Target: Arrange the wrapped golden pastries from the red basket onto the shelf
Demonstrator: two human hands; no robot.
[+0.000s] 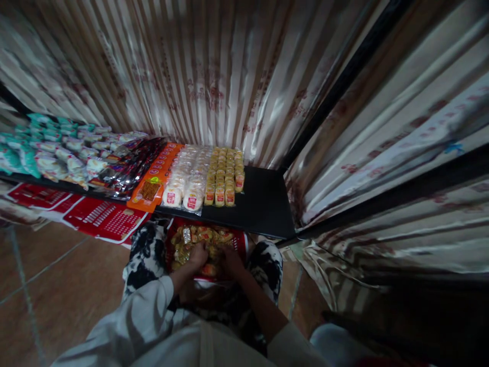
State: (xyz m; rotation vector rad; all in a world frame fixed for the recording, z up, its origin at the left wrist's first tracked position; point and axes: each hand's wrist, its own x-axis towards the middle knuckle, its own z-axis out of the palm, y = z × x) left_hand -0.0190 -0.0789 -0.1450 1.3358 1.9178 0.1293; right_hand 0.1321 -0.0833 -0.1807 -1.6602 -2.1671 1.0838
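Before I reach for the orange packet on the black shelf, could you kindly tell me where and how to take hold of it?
I'd probably pinch the orange packet by its near end, from the front: that end appears to reach the front edge of the black shelf, while dark packets crowd its left side and white packs its right.

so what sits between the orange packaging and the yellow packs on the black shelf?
Two rows of clear-wrapped white packs, between the orange packaging and yellow packs; shows in the head view.
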